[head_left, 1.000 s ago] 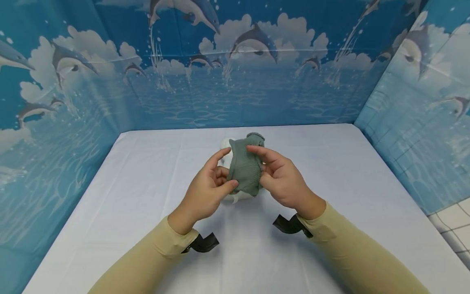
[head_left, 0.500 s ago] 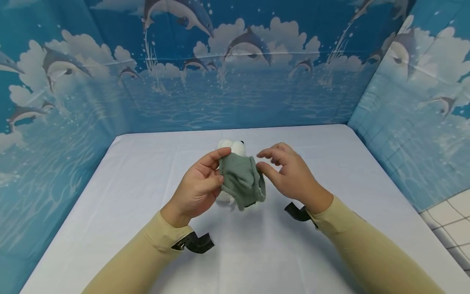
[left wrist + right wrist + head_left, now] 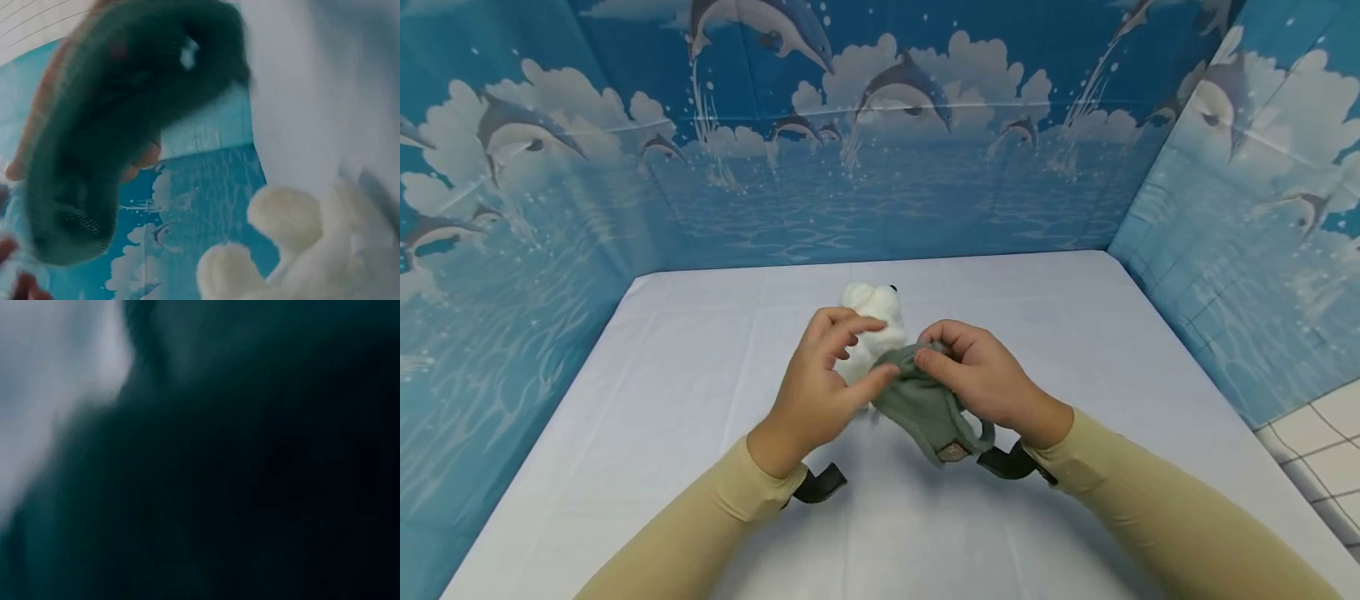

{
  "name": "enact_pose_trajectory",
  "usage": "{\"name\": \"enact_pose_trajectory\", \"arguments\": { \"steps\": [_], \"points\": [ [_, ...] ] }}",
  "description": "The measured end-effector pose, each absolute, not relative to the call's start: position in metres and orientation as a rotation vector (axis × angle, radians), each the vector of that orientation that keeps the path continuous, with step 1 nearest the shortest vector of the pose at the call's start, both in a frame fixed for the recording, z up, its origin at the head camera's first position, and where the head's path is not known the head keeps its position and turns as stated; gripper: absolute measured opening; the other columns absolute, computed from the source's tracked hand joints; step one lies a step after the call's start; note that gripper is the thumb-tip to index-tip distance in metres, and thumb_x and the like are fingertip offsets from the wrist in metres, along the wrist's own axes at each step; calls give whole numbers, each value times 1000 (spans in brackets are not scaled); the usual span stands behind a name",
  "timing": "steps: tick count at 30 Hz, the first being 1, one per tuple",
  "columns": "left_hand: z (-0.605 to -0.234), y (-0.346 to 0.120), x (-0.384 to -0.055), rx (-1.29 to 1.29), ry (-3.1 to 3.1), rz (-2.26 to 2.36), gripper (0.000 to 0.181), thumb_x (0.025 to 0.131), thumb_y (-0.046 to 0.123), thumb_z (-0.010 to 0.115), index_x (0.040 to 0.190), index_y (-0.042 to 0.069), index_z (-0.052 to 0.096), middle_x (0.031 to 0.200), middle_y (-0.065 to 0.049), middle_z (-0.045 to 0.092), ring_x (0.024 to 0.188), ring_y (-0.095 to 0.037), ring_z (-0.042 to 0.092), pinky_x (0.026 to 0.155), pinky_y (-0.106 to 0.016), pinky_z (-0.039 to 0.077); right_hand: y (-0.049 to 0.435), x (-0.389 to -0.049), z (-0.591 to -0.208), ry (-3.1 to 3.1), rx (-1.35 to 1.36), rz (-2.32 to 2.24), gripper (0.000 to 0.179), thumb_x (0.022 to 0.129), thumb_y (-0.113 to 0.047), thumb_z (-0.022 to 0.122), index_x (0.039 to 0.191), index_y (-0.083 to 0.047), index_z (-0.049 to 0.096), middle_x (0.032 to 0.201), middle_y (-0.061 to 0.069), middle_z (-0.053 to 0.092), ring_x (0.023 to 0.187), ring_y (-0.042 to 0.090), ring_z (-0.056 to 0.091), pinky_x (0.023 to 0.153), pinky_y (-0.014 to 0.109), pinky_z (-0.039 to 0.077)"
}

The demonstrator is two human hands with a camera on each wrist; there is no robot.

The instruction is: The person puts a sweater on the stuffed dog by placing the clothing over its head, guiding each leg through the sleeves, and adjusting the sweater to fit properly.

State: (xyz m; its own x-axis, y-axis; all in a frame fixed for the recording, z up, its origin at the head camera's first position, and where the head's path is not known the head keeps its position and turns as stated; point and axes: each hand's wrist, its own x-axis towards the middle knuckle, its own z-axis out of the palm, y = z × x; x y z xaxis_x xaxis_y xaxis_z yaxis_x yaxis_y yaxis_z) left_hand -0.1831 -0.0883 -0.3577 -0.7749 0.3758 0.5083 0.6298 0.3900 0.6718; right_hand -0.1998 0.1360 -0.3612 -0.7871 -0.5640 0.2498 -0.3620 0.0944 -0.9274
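A small grey-green knitted doll garment (image 3: pixel 925 408), with a patch near its hem and a loop at one side, hangs in front of a white plush toy (image 3: pixel 880 312). My right hand (image 3: pixel 988 375) pinches its upper edge between thumb and fingers. To the left, my left hand (image 3: pixel 820 383) has its fingers apart, with the thumb tip at the garment's left edge; whether it touches is unclear. In the left wrist view the garment (image 3: pixel 81 144) looks dark and blurred, near the rounded white parts of the plush toy (image 3: pixel 284 219). The garment (image 3: pixel 187 487) almost fills the right wrist view.
A white cloth covers the table (image 3: pixel 700 350). Blue curtains (image 3: pixel 895 200) printed with dolphins stand behind it and at the sides. Black straps (image 3: pixel 820 483) stick out from both wrists, and pale floor tiles (image 3: pixel 1322 442) show at the right.
The left hand has let go of the garment's left side. The right hand now pinches its top, and the garment has swung lower and to the right, uncovering more of the plush toy.
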Motion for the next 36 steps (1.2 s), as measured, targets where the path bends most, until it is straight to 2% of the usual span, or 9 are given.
{"name": "enact_pose_trajectory", "arguments": {
  "steps": [4,8,12,14,19,25,29,32,36],
  "points": [
    [-362,-80,-183,-1023,-2304,-1061,34,85,38,66,114,23,63,106,7,58,91,-5,52,75,-23,47,130,-197,-359,2073,-931,-1777,29,93,-21,56,116,-5,49,93,12,60,83,23,62,70,37,53],
    [-366,-82,-188,-918,-2331,-1312,16,93,32,57,101,23,66,99,10,60,81,-5,53,68,-24,48,132,-194,-357,2087,-933,-1660,45,86,-17,67,124,-10,44,99,13,60,89,24,62,72,37,53],
    [-368,-86,-192,-717,-2235,-1831,22,98,29,46,101,13,62,90,2,57,77,-10,54,66,-27,49,139,-197,-356,2104,-914,-1553,34,88,-16,64,118,-6,50,93,14,61,81,24,62,68,36,54],
    [-369,-87,-194,-654,-2140,-1998,22,100,24,40,106,8,55,76,-2,51,63,-11,49,57,-26,45,144,-200,-355,2128,-913,-1487,29,90,-18,62,114,-6,52,91,13,62,78,22,63,67,35,54],
    [-366,-91,-192,-647,-2305,-1799,18,98,6,34,104,11,51,59,-3,33,42,-13,26,44,-25,30,158,-205,-352,2107,-952,-1391,28,94,-19,56,118,-8,50,93,13,60,73,21,60,65,33,51],
    [-372,-98,-201,-523,-2258,-2012,23,93,0,29,84,9,48,65,-3,37,49,-13,28,49,-25,28,175,-207,-348,1972,-1026,-1319,27,92,1,51,116,-9,43,109,14,52,73,23,54,61,37,48],
    [-374,-98,-202,-511,-2087,-2398,18,91,2,22,83,8,37,62,3,30,50,-11,30,51,-25,28,181,-209,-348,2026,-993,-1270,17,93,-2,51,108,-9,52,99,12,60,72,21,56,61,36,48],
    [-374,-98,-201,-561,-2124,-2428,19,96,13,26,81,9,37,60,5,30,51,-10,35,51,-25,31,182,-211,-349,2086,-971,-1304,11,95,-9,50,106,-9,54,92,12,63,67,22,57,60,35,49],
    [-375,-101,-201,-585,-2328,-2276,32,96,29,51,77,9,35,58,4,28,51,-11,34,50,-25,30,184,-212,-348,2098,-929,-1367,21,94,-11,55,114,-8,52,101,14,61,81,25,61,69,37,52]
  ]
}}
